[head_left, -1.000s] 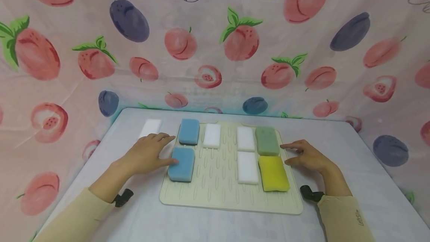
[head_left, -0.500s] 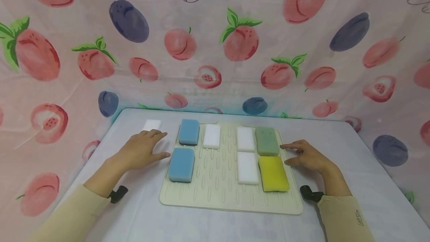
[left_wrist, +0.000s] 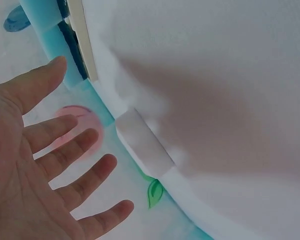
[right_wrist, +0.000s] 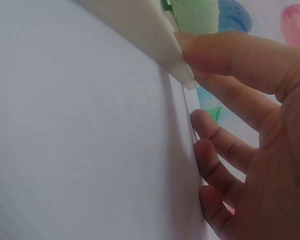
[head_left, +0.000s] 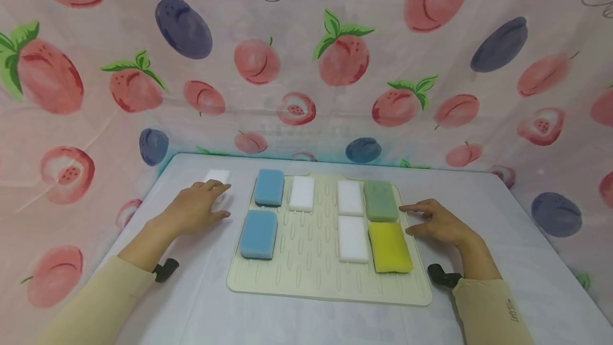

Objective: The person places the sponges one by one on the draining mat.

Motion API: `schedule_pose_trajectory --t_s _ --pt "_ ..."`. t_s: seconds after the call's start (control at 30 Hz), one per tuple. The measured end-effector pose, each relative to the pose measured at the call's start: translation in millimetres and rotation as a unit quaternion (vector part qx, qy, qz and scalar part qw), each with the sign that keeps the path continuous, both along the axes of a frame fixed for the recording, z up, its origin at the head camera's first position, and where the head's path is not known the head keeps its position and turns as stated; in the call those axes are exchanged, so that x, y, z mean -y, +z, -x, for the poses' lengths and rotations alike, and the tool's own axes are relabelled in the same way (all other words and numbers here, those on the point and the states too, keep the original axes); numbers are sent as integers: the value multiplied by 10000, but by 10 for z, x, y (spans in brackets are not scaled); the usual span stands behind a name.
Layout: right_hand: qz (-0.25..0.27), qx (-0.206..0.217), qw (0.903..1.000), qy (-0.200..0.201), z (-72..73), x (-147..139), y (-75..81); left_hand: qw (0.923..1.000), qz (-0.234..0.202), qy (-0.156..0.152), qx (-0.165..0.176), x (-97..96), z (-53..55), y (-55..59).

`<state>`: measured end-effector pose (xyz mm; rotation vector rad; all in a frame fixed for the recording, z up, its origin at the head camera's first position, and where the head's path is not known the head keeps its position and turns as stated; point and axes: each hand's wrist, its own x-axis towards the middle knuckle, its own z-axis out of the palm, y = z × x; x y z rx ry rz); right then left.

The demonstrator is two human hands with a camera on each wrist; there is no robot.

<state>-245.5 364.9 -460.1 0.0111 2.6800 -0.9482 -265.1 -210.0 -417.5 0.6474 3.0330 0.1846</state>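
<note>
My left hand hovers over the cloth left of the mat, fingers spread and holding nothing. Just beyond its fingers lies a loose white sponge, partly hidden by the hand in the head view; the left wrist view shows this white sponge apart from the fingertips. At the right edge of the cream ridged mat rests my right hand, its thumb touching the rim in the right wrist view. Nearest to it on the mat are a green sponge and a yellow sponge.
Two blue sponges, one far and one near, line the mat's left side. White sponges stand further in: one left of centre, two in a column at the right. A fruit-print cloth hangs behind the table.
My left hand has let go of the near blue sponge and drawn back left off the mat, covering part of the loose white sponge. The right hand has kept its place.
</note>
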Motion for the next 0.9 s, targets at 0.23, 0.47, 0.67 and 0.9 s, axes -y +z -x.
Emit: schedule_pose_trajectory --t_s 0.23,0.47,0.67,0.9 --pt "45 -37 10000 28 0 -1 -3 9999 -58 76 93 57 82 -49" --pt "62 -30 10000 12 -8 3 -13 9997 -57 142 168 89 130 -91" --pt "54 -121 9999 61 -13 3 -25 9993 -71 234 274 102 187 -115" --pt "40 -140 9999 40 -32 15 -24 9985 -157 315 415 143 258 -154"
